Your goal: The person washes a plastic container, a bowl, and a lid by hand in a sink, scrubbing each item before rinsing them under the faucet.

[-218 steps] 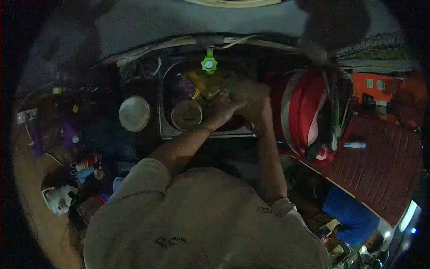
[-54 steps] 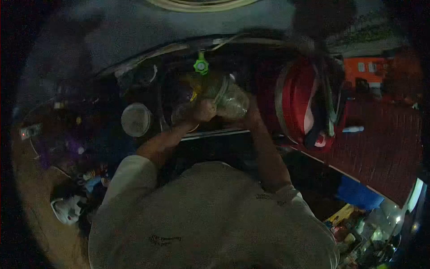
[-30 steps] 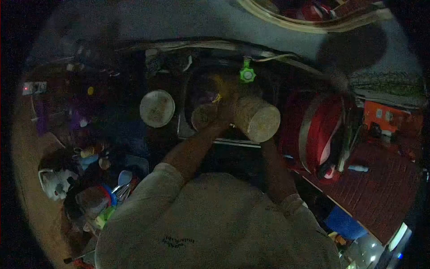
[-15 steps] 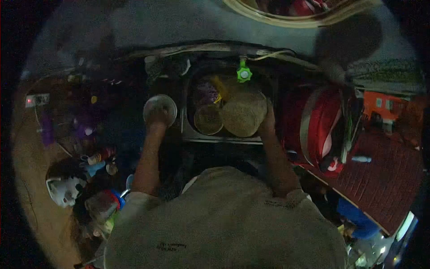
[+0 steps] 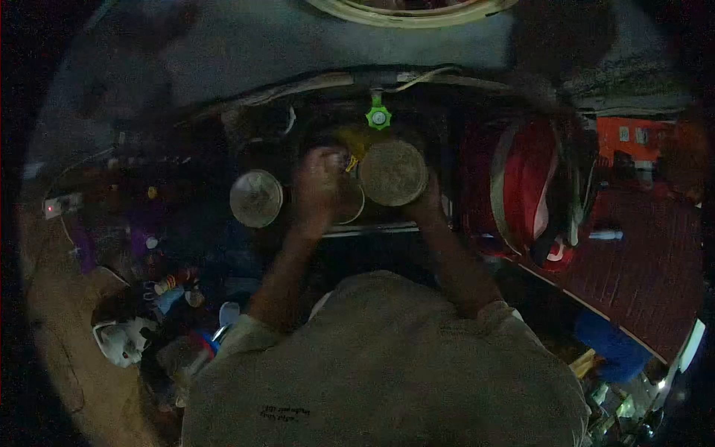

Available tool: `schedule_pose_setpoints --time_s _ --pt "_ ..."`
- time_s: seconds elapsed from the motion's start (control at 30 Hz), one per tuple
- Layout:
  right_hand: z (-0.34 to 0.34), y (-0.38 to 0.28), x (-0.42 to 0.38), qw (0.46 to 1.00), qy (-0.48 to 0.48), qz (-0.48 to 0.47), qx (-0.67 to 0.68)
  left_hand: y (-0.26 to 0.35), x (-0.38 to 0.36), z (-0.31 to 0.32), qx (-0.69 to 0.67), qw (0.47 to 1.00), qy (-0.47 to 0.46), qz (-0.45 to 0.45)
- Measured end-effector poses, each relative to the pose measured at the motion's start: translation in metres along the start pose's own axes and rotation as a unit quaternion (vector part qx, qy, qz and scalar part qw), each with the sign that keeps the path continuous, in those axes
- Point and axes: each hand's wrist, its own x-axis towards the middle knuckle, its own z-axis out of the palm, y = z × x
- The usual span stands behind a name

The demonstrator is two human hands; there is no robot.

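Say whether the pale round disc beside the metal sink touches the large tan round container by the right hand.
Apart. The head view shows the disc left of the sink, the container over it, and the left hand between them.

Looks like a home kitchen or wash area, v. dim: sink (image 5: 387,232) w/ green tap (image 5: 378,117) above, round containers in & beside it, red-brown slatted surface (image 5: 633,261) on R.

Dark counter (image 5: 259,238), detail lost in gloom; round pale flat-topped item (image 5: 256,198) on it, lid or container unclear. Right: dark red ribbed tabletop (image 5: 633,268), light edge, slim pale-blue object (image 5: 605,235) lying on it.
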Motion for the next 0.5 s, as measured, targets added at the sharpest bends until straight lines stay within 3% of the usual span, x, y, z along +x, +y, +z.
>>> schedule_pose_setpoints --time_s 0.03,0.1,0.13,0.2,0.23,0.27,0.3,0.33,0.4,0.43,0.5 --pt "-0.002 0.001 -0.002 0.968 -0.055 -0.105 -0.222 -0.019 -0.001 0.041 0.066 0.995 0.020 0.077" --pt "-0.025 0.003 0.006 0.873 -0.100 -0.211 -0.429 -0.058 0.001 0.117 -0.045 0.981 -0.023 0.186" --pt "-0.057 0.004 0.024 0.840 -0.048 -0.230 -0.488 -0.061 0.000 0.141 -0.083 0.971 -0.042 0.221" --pt "-0.075 -0.010 0.029 0.800 0.012 -0.251 -0.545 -0.017 -0.011 0.143 0.168 0.928 0.011 0.334" --pt "-0.070 -0.020 0.025 0.930 -0.003 -0.192 -0.313 -0.021 -0.012 0.148 0.164 0.927 0.004 0.337" --pt "-0.065 -0.028 0.020 0.991 -0.021 -0.121 -0.056 -0.027 -0.011 0.151 0.142 0.933 -0.001 0.331" --pt "-0.062 -0.032 0.014 0.990 -0.017 -0.127 -0.051 -0.036 -0.010 0.147 0.102 0.948 -0.010 0.300" --pt "-0.060 -0.035 0.010 0.970 -0.031 -0.171 -0.172 -0.047 -0.010 0.143 0.045 0.967 -0.018 0.249" --pt "-0.064 -0.042 0.009 0.932 -0.039 -0.222 -0.284 -0.071 -0.017 0.131 -0.107 0.992 -0.023 0.067" --pt "-0.073 -0.046 0.014 0.987 -0.132 -0.076 -0.047 -0.082 -0.020 0.123 -0.215 0.974 -0.016 -0.065" --pt "-0.057 -0.046 0.000 0.953 -0.222 0.064 0.198 -0.104 -0.020 0.114 -0.388 0.883 0.015 -0.263"
